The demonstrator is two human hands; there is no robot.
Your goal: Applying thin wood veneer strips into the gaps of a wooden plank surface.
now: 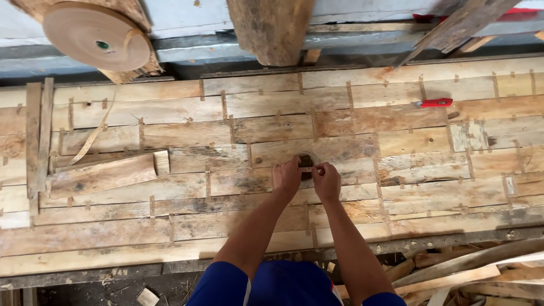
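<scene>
Both hands' grip is pinched on a short strip of paper tape (306, 169) — left hand (286, 177) and right hand (327, 180) each nip one end, stretching it over a dark hole (306, 161) in the veneer sheet (226, 187). Beyond the hole to the right lies a red knife (434, 103) on the bench (85, 272); far left of it hangs a tape roll (96, 36).

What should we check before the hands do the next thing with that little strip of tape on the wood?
1. Both hands on the spot: left hand and right hand meet over the dark hole. Ok.
2. Tape strip stretched between the fingers: ok.
3. Strip fully covering the hole: cannot tell, fingers hide it.
4. Veneer sheet lying flat around the hole: ok.
5. Tape roll within view, at the far left: ok.
6. Red cutter lying away from the hands: ok.
</scene>
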